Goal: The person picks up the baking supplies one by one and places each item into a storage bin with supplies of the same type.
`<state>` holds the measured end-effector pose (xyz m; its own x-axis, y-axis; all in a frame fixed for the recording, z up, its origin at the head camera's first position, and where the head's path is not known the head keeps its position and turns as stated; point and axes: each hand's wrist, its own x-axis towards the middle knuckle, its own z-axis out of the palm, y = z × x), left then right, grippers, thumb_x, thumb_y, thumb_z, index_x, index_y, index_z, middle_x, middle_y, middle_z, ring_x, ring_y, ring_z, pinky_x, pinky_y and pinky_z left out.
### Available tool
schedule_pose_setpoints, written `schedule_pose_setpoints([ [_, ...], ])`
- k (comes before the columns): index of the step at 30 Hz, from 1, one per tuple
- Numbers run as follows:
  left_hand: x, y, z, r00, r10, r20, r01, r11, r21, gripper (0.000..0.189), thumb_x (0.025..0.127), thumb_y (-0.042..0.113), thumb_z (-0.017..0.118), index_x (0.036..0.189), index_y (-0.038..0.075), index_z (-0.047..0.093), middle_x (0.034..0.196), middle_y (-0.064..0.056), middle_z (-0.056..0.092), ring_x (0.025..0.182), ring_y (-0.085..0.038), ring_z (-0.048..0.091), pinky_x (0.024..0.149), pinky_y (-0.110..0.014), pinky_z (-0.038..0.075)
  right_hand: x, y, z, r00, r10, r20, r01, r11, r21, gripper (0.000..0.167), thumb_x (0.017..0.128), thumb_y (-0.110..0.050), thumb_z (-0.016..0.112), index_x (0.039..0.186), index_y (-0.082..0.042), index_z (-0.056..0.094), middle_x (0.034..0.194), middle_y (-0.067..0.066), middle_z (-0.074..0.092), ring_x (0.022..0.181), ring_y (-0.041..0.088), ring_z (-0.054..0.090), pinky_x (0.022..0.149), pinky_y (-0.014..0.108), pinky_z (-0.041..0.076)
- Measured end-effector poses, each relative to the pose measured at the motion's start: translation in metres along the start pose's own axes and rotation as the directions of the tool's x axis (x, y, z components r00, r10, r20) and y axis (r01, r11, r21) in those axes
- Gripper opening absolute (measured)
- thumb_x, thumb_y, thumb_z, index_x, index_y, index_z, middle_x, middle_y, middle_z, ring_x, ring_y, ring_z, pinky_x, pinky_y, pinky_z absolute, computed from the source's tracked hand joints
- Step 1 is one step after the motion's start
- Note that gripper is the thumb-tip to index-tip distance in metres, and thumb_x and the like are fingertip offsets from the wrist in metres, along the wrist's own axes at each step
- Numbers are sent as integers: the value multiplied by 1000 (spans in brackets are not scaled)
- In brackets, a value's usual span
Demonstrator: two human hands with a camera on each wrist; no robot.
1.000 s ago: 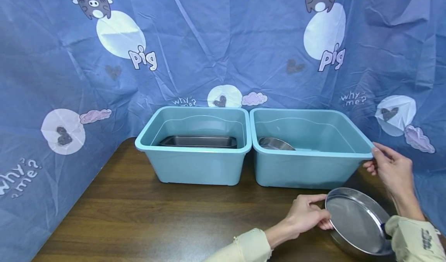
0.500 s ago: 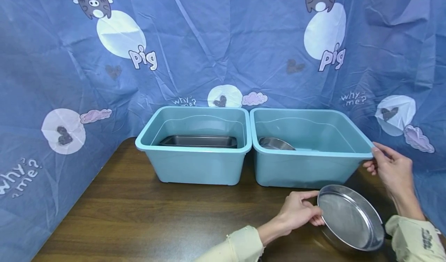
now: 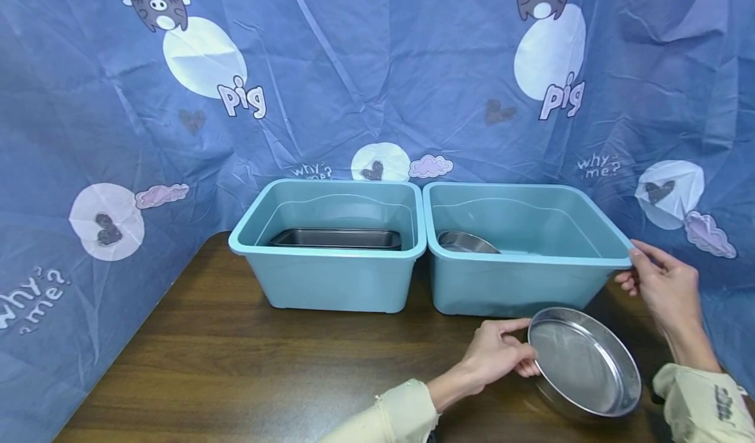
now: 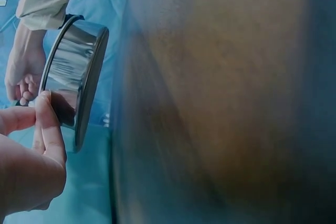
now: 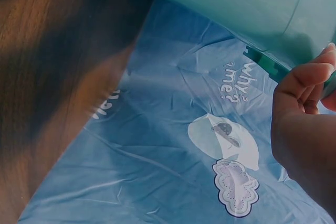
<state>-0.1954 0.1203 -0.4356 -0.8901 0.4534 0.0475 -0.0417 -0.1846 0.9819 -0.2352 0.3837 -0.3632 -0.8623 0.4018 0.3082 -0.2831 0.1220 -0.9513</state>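
Note:
My left hand (image 3: 492,356) pinches the rim of a round metal sieve (image 3: 580,364), thumb and fingers at its left side. The sieve is tilted above the table, its fine grey mesh facing up; in the left wrist view its shiny side wall (image 4: 71,61) shows. My right hand (image 3: 666,286) grips the front right corner of the right blue bin (image 3: 519,292), with the thumb on the rim, as the right wrist view also shows at that hand (image 5: 304,98). Inside this bin, at the left, lies a round metal piece (image 3: 466,242), partly hidden by the front wall.
The left blue bin (image 3: 336,282) stands beside the right one and holds a dark rectangular baking pan (image 3: 339,238). Both bins rest on a brown wooden table (image 3: 265,377). A blue printed cloth (image 3: 330,69) hangs behind and at the sides.
My left hand has carried the sieve to the left and slightly away from me, toward the right bin's front. The right hand has stayed at the bin's corner.

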Motion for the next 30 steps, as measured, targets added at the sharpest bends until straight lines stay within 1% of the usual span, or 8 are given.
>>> schedule_pose_setpoints([
  [4,0,1,-3,1000,6,13,-6,1000,-2,53,86,-14,65,137,-1,63,72,-22,72,53,-4,62,55,-19,56,0,0,-1,1000,-4,4,4,1000,29,16,105,-8,57,118,-13,66,59,-2,67,45,7,61,43,15,48],
  [10,-2,3,-8,1000,11,16,-11,1000,-8,53,87,-13,66,138,-2,63,71,-21,71,52,-4,61,55,-19,56,1,0,0,1000,-1,4,1,999,-35,23,106,-10,57,128,-4,60,60,-4,67,46,6,61,44,15,48],
  [13,-4,5,-11,1000,8,19,-8,1000,-5,52,88,-12,67,139,-1,63,72,-21,72,53,-4,61,55,-19,56,1,0,1,1000,5,-3,-5,1000,-29,28,106,-9,57,131,1,57,59,-4,67,45,6,60,44,15,48],
  [17,-5,8,-14,1000,12,28,-12,1000,-11,52,88,-12,66,139,-2,62,72,-20,72,53,-5,62,55,-18,55,1,-1,1,1000,9,-11,-9,999,-38,29,105,-9,57,132,2,56,59,-4,66,45,6,60,43,15,48],
  [21,-5,10,-18,999,19,44,-18,1000,-22,51,89,-12,65,140,-3,61,70,-18,71,54,-6,62,55,-17,54,1,-1,0,1000,-4,-3,4,1000,-24,24,105,-9,57,128,-2,59,59,-3,67,45,6,60,43,15,48],
  [24,-5,10,-21,999,16,49,-15,1000,-27,51,90,-12,64,140,-4,60,69,-16,71,54,-7,63,55,-17,54,1,0,-1,1000,-18,9,18,1000,-11,18,105,-8,57,121,-9,64,59,-3,67,45,6,60,43,15,48],
  [27,-5,11,-24,999,4,48,-3,999,-36,51,90,-12,64,140,-4,60,68,-13,71,55,-7,63,56,-17,54,1,1,-1,1000,-28,13,28,999,-21,16,104,-8,57,116,-15,66,58,-3,67,45,5,60,42,15,47],
  [30,-6,15,-25,999,-2,52,4,999,-46,51,90,-12,63,140,-4,60,68,-10,70,56,-7,64,56,-17,54,1,1,-1,999,-33,11,33,998,-46,18,105,-8,56,119,-12,65,58,-3,67,45,5,60,42,15,47],
])
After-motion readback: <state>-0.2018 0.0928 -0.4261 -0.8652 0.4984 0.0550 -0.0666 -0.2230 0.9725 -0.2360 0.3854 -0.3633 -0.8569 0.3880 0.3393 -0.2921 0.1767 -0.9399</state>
